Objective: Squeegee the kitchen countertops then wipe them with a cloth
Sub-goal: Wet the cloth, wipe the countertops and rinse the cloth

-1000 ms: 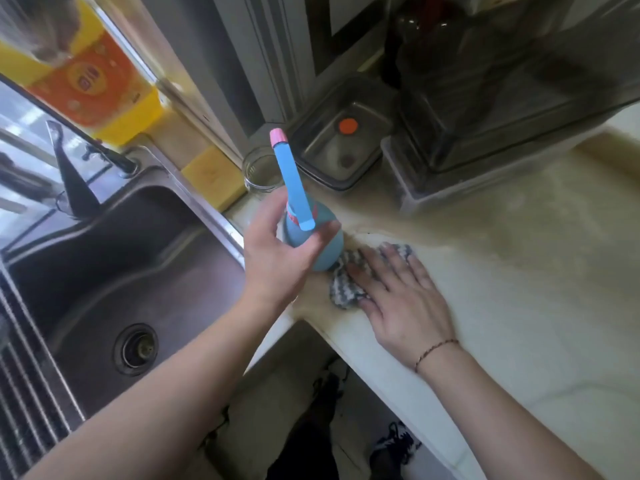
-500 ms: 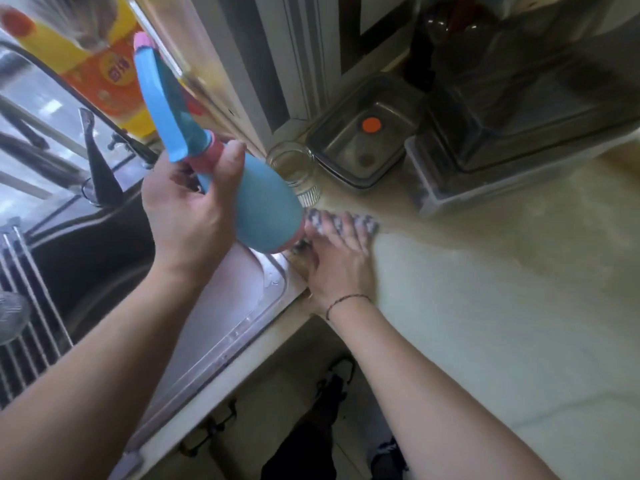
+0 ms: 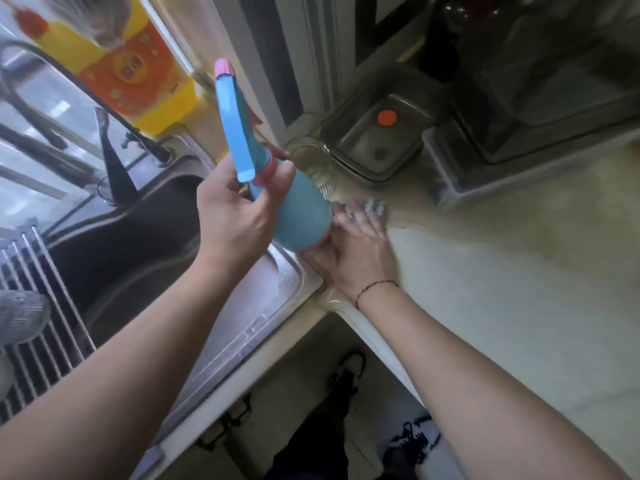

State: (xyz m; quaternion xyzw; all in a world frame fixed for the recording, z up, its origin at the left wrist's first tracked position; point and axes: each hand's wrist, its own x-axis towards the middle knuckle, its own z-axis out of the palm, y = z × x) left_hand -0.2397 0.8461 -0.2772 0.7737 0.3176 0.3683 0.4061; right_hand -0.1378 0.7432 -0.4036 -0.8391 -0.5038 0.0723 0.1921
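Right hand [image 3: 360,258] flat on cloth [image 3: 375,206]

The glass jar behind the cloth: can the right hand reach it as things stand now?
Probably yes. The right hand lies flat on the cloth, and the jar stands just beyond its fingertips; only the blue tool in the left hand hangs close by.

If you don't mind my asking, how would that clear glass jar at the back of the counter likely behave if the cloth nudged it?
The glass jar stands upright beside the metal tray, so it would probably slide rather than tip. The countertop looks smooth and possibly damp, so sliding seems easy. Being glass, it could chip against the tray. The cloth under the right hand lies close.
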